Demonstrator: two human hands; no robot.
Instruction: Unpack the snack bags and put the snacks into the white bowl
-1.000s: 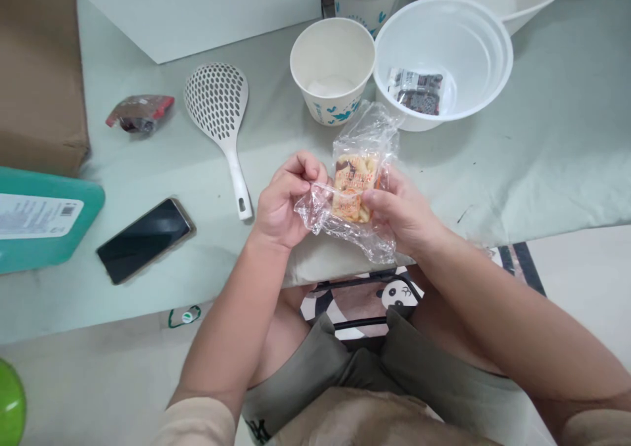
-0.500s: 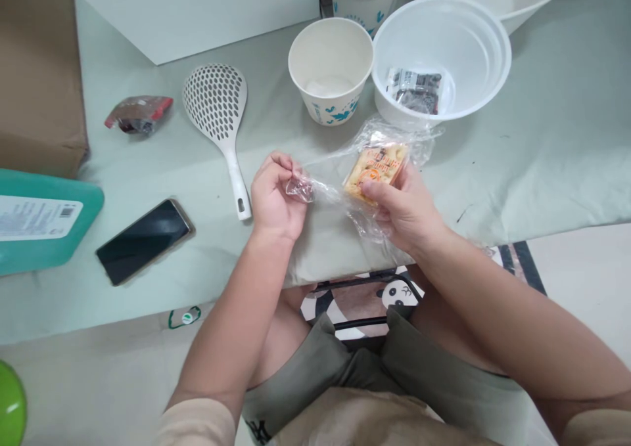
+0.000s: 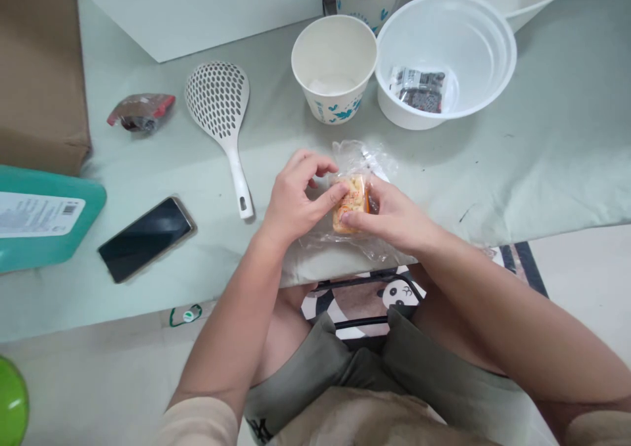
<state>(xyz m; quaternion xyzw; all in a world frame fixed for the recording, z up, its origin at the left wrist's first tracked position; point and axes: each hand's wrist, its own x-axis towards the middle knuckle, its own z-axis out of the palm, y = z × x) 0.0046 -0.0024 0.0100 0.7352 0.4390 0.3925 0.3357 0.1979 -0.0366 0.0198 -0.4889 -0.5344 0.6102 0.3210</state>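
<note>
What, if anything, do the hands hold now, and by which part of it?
The yellow packet: the right hand holds it by its right side, thumb over the lower face. The left hand touches its upper left; grip unclear.

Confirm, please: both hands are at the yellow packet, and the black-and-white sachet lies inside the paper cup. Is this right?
Not quite: the black-and-white sachet lies inside the round white bowl, not the paper cup, as the head view shows. The left hand and right hand are at the yellow packet.
</note>
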